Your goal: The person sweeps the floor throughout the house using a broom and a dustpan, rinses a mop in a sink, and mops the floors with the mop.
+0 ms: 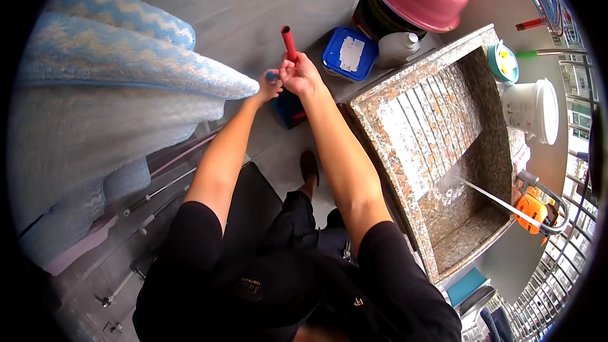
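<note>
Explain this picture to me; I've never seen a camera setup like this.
There is no machine: a person works with two bare hands, and this one picture comes from a camera worn on their head, facing forward and down. The right hand grips a red stick. The left hand, close by, seems to hold a small blue thing, too unclear to name. At right, water runs into a stone sink; a white bucket is beside it. At left hangs a fluffy towel.
</note>
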The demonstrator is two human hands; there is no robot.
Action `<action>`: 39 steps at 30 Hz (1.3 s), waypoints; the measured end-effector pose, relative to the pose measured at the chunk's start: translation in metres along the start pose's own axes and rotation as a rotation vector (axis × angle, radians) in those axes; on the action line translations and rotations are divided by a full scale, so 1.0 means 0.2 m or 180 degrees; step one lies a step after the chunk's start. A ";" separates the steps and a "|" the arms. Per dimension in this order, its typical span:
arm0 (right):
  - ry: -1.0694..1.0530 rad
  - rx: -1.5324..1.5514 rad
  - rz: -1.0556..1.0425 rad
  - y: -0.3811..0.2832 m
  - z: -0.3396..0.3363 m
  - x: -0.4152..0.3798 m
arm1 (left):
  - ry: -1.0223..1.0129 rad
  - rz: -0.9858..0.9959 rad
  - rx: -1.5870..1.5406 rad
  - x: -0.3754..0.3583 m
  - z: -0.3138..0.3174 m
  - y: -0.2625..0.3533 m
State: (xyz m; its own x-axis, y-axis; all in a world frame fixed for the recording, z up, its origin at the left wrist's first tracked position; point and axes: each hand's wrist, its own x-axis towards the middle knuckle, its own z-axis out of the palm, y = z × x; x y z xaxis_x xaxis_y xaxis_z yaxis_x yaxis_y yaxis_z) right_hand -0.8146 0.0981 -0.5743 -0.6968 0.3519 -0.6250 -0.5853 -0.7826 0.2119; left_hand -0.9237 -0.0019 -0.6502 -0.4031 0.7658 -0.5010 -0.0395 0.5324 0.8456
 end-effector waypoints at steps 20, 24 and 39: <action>-0.0624 -0.2384 0.0202 0.10 -0.26 -1.57 | 0.0506 -0.0616 -0.0344 -1.53 0.06 -0.31; -0.0500 -0.2414 -0.0774 -0.40 -0.43 -2.33 | 0.0829 -0.0477 -0.0340 -2.01 0.24 -0.32; 0.0567 -0.0937 -0.1900 -2.21 -1.81 -2.51 | 0.0978 -0.0483 -0.0712 -3.08 0.75 -0.50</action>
State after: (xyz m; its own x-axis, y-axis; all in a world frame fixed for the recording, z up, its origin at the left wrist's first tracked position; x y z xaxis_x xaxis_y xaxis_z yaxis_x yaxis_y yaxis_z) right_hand -0.0567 0.0823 -0.6264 -0.1966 0.6960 -0.6906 -0.6931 -0.5968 -0.4042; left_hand -0.5338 -0.4717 -0.4537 -0.6305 0.5232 -0.5734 -0.3037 0.5135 0.8025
